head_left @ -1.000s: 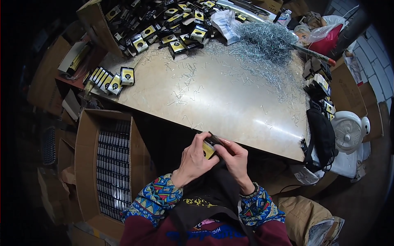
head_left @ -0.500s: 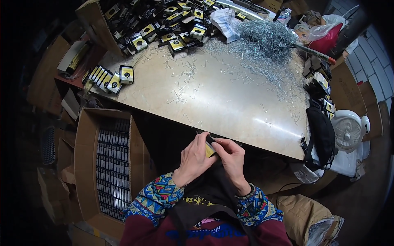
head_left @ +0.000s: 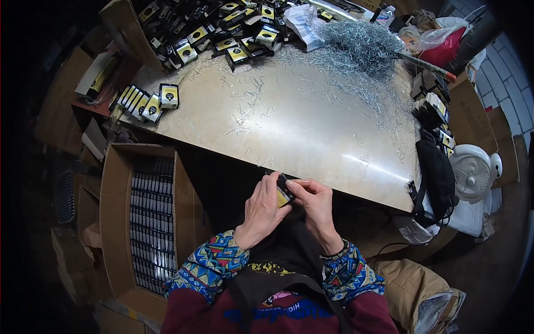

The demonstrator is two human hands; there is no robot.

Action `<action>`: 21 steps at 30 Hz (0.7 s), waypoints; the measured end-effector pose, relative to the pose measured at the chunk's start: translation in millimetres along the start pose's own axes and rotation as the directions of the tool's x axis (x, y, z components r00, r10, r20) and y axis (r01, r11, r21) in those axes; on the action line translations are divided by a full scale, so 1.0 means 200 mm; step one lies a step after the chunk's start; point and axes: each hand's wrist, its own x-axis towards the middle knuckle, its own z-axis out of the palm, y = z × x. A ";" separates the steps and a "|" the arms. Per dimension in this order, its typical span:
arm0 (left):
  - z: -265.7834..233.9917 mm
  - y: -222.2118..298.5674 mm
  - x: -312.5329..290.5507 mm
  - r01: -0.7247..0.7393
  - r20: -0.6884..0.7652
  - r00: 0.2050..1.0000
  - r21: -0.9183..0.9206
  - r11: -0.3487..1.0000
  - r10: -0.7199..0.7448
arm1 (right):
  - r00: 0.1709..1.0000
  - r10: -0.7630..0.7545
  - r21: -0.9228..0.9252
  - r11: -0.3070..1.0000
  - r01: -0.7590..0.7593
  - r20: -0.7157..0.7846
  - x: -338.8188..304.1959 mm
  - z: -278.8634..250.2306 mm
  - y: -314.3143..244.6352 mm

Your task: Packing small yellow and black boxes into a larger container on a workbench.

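A small black and yellow cardboard box (head_left: pixel 282 197) is held in front of me, just off the table's near edge. My left hand (head_left: pixel 259 211) is closed round it, fingers along its far side. My right hand (head_left: pixel 317 210) pinches at the box's right-hand upper end with thumb and forefinger; whether a small part is also between them is hidden. Loose bent metal wires (head_left: pixel 245 118) lie scattered on the table (head_left: pixel 311 139) beyond my hands, and a dense heap of such wires (head_left: pixel 361 50) sits at the far right.
Many similar boxes (head_left: pixel 233 54) are piled at the table's far left. A short row of boxes (head_left: pixel 133 101) stands at the left corner. An open carton (head_left: pixel 114 222) with packed rows of boxes is at my left. A black bag (head_left: pixel 434 178) and a white fan (head_left: pixel 471 172) are at the right.
My right thumb and forefinger have shifted slightly on the end of the small box, with the forefinger now straighter. My left hand keeps its hold. The whole view has shifted slightly.
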 end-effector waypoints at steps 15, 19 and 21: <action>0.00 -0.05 0.01 0.097 0.005 0.995 -0.123 0.988 -0.097 | 0.960 -0.271 -0.352 0.893 0.279 0.071 -0.08 0.06 0.00; -0.02 -0.01 0.03 0.075 -0.004 0.997 -0.152 0.986 -0.076 | 0.872 -0.480 -0.350 0.803 0.482 0.098 -0.08 0.04 0.04; -0.03 -0.01 0.03 0.040 -0.005 0.999 -0.136 0.990 -0.041 | 0.872 -0.483 -0.372 0.798 0.474 0.077 -0.07 0.03 0.03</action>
